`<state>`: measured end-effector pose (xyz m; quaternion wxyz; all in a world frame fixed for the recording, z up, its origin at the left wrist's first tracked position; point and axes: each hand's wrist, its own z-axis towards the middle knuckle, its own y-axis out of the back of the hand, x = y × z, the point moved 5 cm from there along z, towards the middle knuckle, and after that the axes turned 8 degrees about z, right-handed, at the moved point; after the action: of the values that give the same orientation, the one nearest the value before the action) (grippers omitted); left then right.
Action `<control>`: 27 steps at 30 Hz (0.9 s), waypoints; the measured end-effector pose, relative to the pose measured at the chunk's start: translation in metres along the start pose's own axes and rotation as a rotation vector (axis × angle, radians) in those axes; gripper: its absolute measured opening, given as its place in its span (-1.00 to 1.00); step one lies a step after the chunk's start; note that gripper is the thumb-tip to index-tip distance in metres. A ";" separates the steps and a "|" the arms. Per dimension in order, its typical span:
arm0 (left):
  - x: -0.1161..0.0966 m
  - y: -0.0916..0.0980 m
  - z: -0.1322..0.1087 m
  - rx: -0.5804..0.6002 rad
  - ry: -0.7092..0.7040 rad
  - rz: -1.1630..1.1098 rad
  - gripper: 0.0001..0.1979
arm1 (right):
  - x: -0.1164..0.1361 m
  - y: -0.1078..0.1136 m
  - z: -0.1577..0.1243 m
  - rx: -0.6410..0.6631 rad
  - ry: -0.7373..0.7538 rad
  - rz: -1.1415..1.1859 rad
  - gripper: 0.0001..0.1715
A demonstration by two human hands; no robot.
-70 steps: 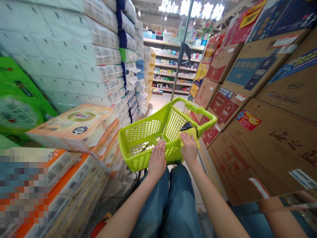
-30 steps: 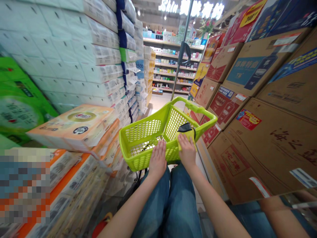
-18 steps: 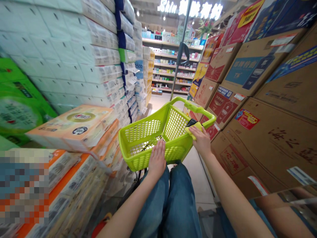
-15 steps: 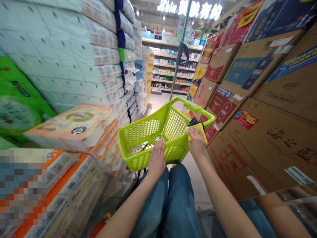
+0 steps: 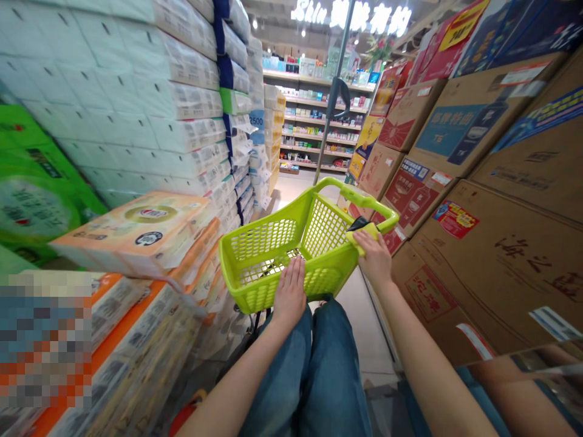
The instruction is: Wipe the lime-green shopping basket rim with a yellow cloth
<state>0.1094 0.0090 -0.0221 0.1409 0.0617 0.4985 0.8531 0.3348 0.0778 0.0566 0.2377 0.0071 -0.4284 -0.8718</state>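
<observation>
A lime-green plastic shopping basket cart [image 5: 262,243] with perforated sides stands in front of my knees, its handle at the upper right. My left hand [image 5: 290,290] lies with fingers stretched flat against the near rim and holds nothing. At the basket's right end, below the handle, my right hand [image 5: 374,256] presses a yellow cloth [image 5: 364,235] onto the rim. Something black [image 5: 359,223] shows at the cloth's upper edge; I cannot make out whether it belongs to the cloth.
Tissue packs [image 5: 132,121] are stacked high at the left, with orange packs [image 5: 146,221] lower down. Cardboard boxes [image 5: 501,261] rise along the right. Ahead stand a glass door with a dark handle [image 5: 339,97] and stocked shelves [image 5: 314,100].
My right hand has moved slightly right and up along the basket's edge with the yellow cloth, which now looks more bunched. My left hand stays on the rim.
</observation>
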 end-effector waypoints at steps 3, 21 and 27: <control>0.000 -0.001 0.000 -0.014 0.014 0.005 -0.10 | 0.001 -0.001 0.005 -0.092 -0.123 -0.034 -0.31; 0.000 0.000 -0.001 -0.009 0.004 0.020 -0.11 | -0.019 0.010 0.009 -0.061 -0.084 -0.040 -0.35; 0.000 -0.003 -0.001 0.002 0.017 0.044 -0.17 | 0.086 -0.047 -0.021 0.038 -0.017 0.090 -0.28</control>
<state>0.1098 0.0094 -0.0249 0.1177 0.0656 0.4989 0.8561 0.2444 0.0502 0.0243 0.2731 -0.0150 -0.4466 -0.8519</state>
